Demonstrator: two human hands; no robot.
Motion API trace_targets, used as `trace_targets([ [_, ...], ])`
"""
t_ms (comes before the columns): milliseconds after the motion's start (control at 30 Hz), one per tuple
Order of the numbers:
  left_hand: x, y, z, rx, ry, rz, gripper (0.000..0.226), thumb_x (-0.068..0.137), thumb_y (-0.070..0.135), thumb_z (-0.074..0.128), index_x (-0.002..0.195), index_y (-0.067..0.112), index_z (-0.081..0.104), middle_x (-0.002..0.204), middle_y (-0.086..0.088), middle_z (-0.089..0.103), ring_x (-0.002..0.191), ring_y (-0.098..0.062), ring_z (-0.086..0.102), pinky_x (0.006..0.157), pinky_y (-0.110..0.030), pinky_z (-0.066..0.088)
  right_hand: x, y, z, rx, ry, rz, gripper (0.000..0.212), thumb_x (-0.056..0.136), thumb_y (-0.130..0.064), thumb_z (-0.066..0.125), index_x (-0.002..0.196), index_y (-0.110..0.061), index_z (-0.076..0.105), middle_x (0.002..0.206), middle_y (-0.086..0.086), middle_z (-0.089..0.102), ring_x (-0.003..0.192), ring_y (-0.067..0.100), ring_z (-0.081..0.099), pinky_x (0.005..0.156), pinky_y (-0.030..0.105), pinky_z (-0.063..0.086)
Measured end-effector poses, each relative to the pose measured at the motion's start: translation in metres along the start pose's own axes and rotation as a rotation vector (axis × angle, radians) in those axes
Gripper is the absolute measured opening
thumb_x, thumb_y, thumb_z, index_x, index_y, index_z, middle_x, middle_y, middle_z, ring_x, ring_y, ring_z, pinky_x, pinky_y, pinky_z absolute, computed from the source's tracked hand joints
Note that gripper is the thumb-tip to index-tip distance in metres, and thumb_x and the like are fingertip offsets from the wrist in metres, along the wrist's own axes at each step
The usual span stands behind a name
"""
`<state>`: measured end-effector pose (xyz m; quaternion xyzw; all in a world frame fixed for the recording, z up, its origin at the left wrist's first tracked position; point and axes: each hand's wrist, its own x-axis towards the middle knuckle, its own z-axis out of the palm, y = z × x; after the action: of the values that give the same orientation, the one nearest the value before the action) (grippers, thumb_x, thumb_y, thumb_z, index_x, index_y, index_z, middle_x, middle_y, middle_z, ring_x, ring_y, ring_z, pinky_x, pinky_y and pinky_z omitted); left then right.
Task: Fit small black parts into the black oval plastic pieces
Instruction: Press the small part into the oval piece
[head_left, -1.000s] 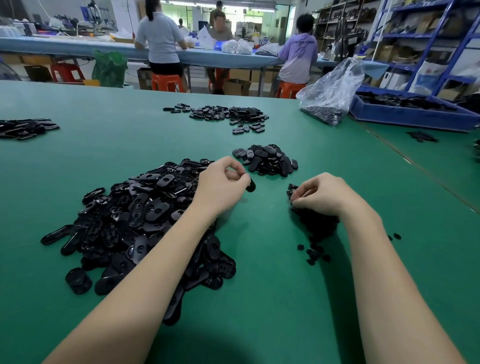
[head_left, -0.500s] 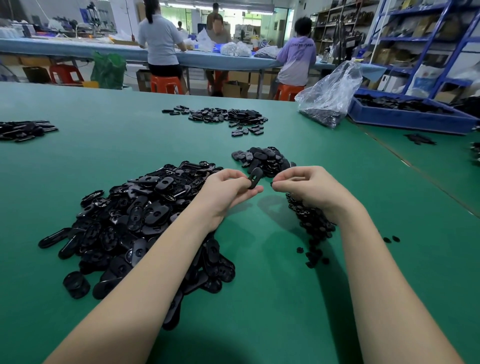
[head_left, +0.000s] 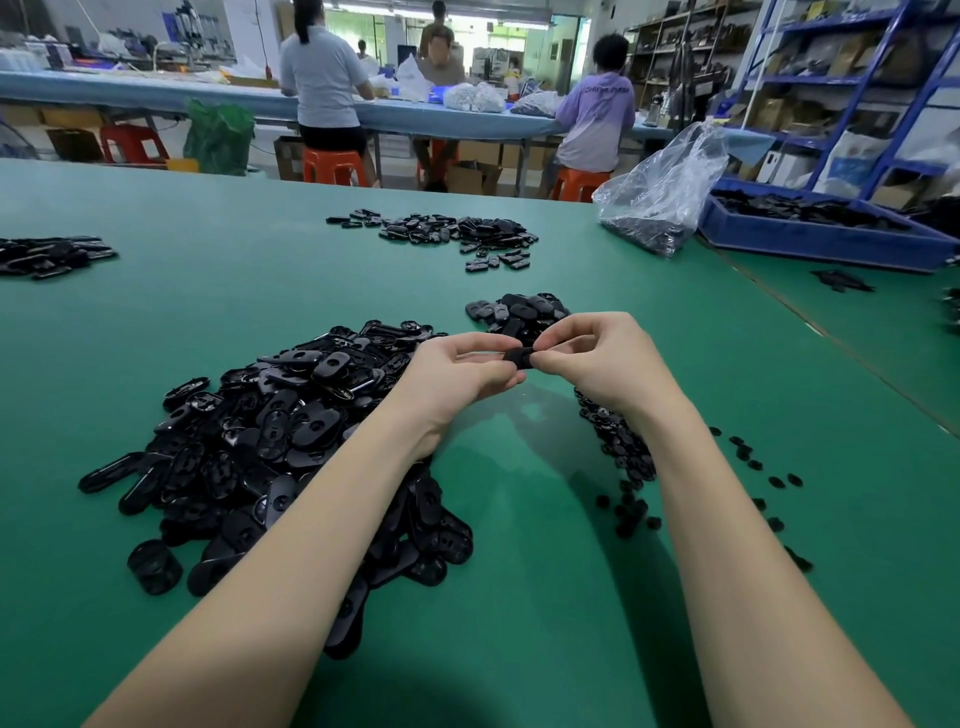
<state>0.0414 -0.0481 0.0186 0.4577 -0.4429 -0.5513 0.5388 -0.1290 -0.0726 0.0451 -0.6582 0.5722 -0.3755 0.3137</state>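
1. Two hands meet above the green table (head_left: 260, 291): the left hand (head_left: 457, 376) pinches one black oval piece (head_left: 519, 357) by its near end, likely to steady it as a socket.
2. The right hand (head_left: 597, 358) closes its fingertips on the same piece from the other side, presumably pressing a small part in; the part itself is hidden under the fingers.
3. The big heap of oval pieces (head_left: 270, 447) lies under the left forearm, within easy reach for the next pick.
4. The small black parts (head_left: 623, 457) lie in a strip under the right wrist, so each hand feeds from its own side.
5. A smaller pile (head_left: 519, 312) sits just beyond the hands, probably finished pieces.
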Motion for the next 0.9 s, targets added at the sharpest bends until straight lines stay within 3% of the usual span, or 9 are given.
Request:
trace_targets([
  [167, 0.001, 0.001, -0.002, 0.031, -0.016, 0.008, 0.023, 0.086, -0.009, 0.067, 0.100, 0.008, 0.075, 0.096, -0.016, 0.077, 0.082, -0.018, 0.074, 0.079, -0.019, 0.057, 0.000, -0.001, 0.001, 0.020, -0.005, 0.018, 0.011, 0.082, -0.021, 0.083, 0.077, -0.024, 0.074, 0.073, -0.004, 0.074, 0.049, 0.001, 0.053, 0.048, 0.015, 0.039],
  [333, 0.001, 0.001, -0.003, 0.063, -0.025, 0.008, 0.022, 0.088, -0.007, 0.067, 0.098, 0.010, 0.076, 0.094, -0.014, 0.077, 0.083, -0.017, 0.075, 0.078, -0.019, 0.057, 0.001, 0.002, 0.003, 0.012, 0.024, 0.068, 0.013, 0.075, -0.028, 0.088, 0.079, -0.026, 0.075, 0.054, -0.015, 0.060, 0.042, -0.003, 0.046, 0.046, 0.016, 0.035],
  [500, 0.002, 0.005, -0.007, -0.023, -0.058, -0.057, 0.021, 0.090, -0.008, 0.063, 0.095, 0.008, 0.075, 0.089, -0.008, 0.077, 0.079, -0.016, 0.073, 0.076, -0.017, 0.057, 0.000, 0.007, 0.000, 0.101, -0.050, 0.135, 0.021, 0.070, -0.044, 0.091, 0.080, -0.030, 0.080, 0.058, -0.017, 0.064, 0.045, -0.003, 0.048, 0.039, 0.010, 0.032],
  [600, 0.004, 0.003, -0.006, -0.020, -0.050, -0.065, 0.019, 0.089, -0.008, 0.064, 0.094, 0.008, 0.073, 0.082, -0.006, 0.075, 0.078, -0.018, 0.070, 0.079, -0.020, 0.058, -0.002, 0.010, 0.001, 0.134, -0.114, 0.167, 0.022, 0.067, -0.054, 0.089, 0.080, -0.038, 0.080, 0.072, -0.015, 0.071, 0.061, 0.006, 0.049, 0.044, 0.015, 0.034],
  [700, 0.005, 0.000, -0.003, 0.047, 0.000, -0.043, 0.016, 0.087, -0.006, 0.067, 0.092, 0.009, 0.071, 0.078, -0.007, 0.070, 0.078, -0.020, 0.065, 0.087, -0.025, 0.057, 0.000, 0.012, 0.005, 0.129, -0.119, 0.152, 0.018, 0.069, -0.049, 0.089, 0.078, -0.036, 0.079, 0.070, -0.015, 0.069, 0.056, 0.001, 0.049, 0.047, 0.014, 0.035],
  [833, 0.004, -0.002, -0.004, 0.094, 0.034, -0.023, 0.016, 0.087, -0.004, 0.068, 0.093, 0.011, 0.071, 0.077, -0.006, 0.072, 0.069, -0.014, 0.065, 0.071, -0.016, 0.055, 0.004, 0.012, 0.009, 0.145, -0.078, 0.079, 0.010, 0.077, -0.029, 0.087, 0.073, -0.025, 0.079, 0.056, -0.019, 0.063, 0.044, -0.006, 0.048, 0.043, 0.007, 0.033],
  [900, 0.003, -0.002, -0.003, 0.119, 0.052, -0.015, 0.016, 0.086, -0.003, 0.068, 0.093, 0.011, 0.071, 0.077, -0.006, 0.072, 0.069, -0.013, 0.065, 0.068, -0.015, 0.054, 0.005, 0.011, 0.012, 0.106, -0.044, 0.058, 0.010, 0.078, -0.028, 0.085, 0.073, -0.023, 0.078, 0.052, -0.021, 0.060, 0.043, -0.006, 0.049, 0.042, 0.006, 0.032],
])
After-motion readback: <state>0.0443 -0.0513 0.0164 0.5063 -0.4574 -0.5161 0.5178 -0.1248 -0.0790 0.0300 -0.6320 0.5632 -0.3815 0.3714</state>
